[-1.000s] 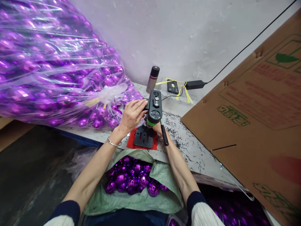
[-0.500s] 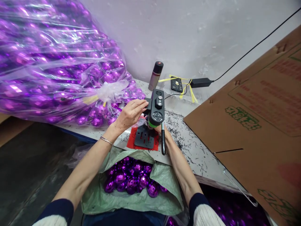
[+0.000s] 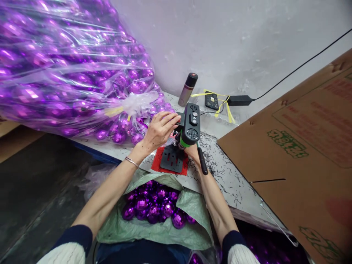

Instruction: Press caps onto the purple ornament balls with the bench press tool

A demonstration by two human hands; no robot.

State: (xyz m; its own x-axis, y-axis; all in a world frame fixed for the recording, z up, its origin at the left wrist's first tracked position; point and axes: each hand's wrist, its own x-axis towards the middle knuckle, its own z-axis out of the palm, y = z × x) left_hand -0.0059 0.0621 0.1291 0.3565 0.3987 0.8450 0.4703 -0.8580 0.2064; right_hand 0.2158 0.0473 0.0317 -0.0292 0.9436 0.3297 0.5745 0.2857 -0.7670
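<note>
A small black bench machine (image 3: 191,124) stands on a black base plate (image 3: 171,160) over a red mat (image 3: 156,165). My left hand (image 3: 158,130) is curled against the machine's left side, fingers closed together; what they hold is hidden. My right hand (image 3: 193,151) sits under the machine head, its fingers hidden behind it. The machine's black lever handle (image 3: 202,164) slants across my right wrist. An open green sack (image 3: 189,216) in my lap holds several faceted purple balls (image 3: 154,209).
A huge clear bag of purple balls (image 3: 68,73) fills the table's left. A cardboard box (image 3: 302,146) leans at the right. A spray can (image 3: 188,89), power strip (image 3: 211,101) and adapter (image 3: 238,99) sit by the wall. Black shavings (image 3: 220,165) litter the table.
The view has shifted a little to the left. Both hands stay at the machine. The lever handle hung straight down half a second ago and now slants right again.
</note>
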